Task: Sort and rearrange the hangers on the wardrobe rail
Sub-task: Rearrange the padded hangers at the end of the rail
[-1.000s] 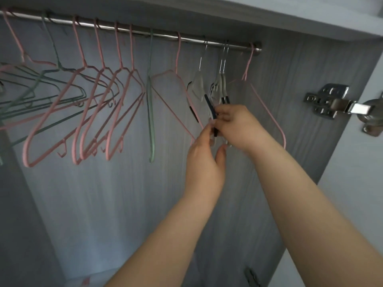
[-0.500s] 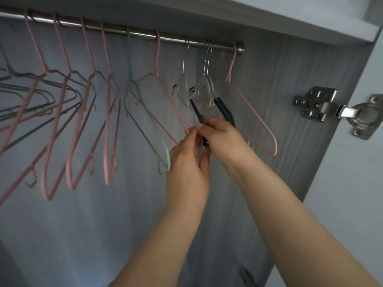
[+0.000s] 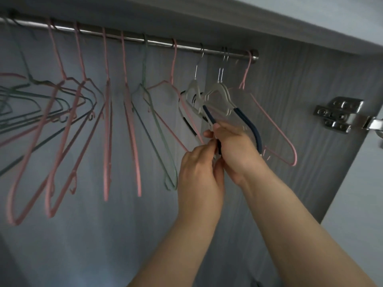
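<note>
Two hands meet just below the right end of the rail (image 3: 157, 42). Your right hand (image 3: 238, 150) has its fingers curled round the lower arms of the clear hangers (image 3: 219, 96), the ones with dark blue grips. Your left hand (image 3: 199, 168), touching it from below, pinches the same bundle with thumb and fingers pressed together. Which clear hanger the left hand has, you cannot tell. All three clear hangers hang from the rail by metal hooks, tilted toward you. A pink hanger (image 3: 275, 129) hangs just beside them at the rail's very end. To their left come another pink one, a green hanger (image 3: 157, 129), then more pink hangers (image 3: 106, 131), and farther left blurred green and pink ones. A metal hinge (image 3: 339, 114) sits on the wardrobe's side wall.
</note>
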Available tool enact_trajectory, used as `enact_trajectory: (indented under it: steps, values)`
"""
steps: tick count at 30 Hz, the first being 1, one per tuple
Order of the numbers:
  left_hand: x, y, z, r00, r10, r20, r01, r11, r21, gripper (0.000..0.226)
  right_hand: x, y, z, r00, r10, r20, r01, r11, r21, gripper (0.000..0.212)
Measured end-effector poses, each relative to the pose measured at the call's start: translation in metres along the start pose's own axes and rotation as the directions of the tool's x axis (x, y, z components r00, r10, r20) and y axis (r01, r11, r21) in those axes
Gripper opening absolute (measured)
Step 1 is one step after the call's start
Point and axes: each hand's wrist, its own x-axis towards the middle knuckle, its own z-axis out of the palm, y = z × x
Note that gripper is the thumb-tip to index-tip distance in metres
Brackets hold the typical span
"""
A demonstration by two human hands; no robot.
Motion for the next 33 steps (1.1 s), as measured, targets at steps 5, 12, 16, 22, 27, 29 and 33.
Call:
enact_trajectory:
  steps: [5,12,16,22,27,29,33]
  values:
    - [0.0,-0.005,-0.008,1.0,-0.013,-0.02,0.013,1.0,0.001,0.04,-0.003,0.0,0.012,1.0,-0.029,0.012,0.03,0.998,-0.054,0.016]
    - [-0.004,-0.011,-0.012,0.999,-0.034,-0.012,0.033,0.999,-0.043,0.038,-0.009,0.0,0.016,0.998,-0.017,0.059,0.019,1.0,-0.025,0.024]
    - [-0.008,-0.01,-0.01,0.999,-0.034,-0.004,0.034,0.998,-0.058,0.036,-0.014,-0.001,0.011,0.996,-0.01,0.09,0.02,0.994,-0.103,0.026]
    - [-0.027,0.01,0.0,0.987,0.065,-0.149,-0.084,0.989,-0.124,0.045,-0.018,-0.01,-0.053,0.82,-0.571,-0.044,0.331,0.535,-0.777,0.033]
    - [-0.04,0.043,0.047,0.992,0.032,0.125,0.007,0.954,-0.298,0.038,0.008,-0.004,-0.092,0.858,-0.511,-0.042,0.231,0.458,-0.858,0.044]
    - [-0.031,0.045,0.064,0.972,-0.071,0.224,0.138,0.945,-0.297,0.043,0.016,0.004,-0.097,0.883,-0.469,-0.025,0.236,0.488,-0.84,0.044]
    - [-0.006,0.036,0.084,0.925,-0.24,0.294,0.338,0.874,-0.349,0.05,0.024,0.011,-0.105,0.901,-0.433,-0.028,0.28,0.63,-0.724,0.036]
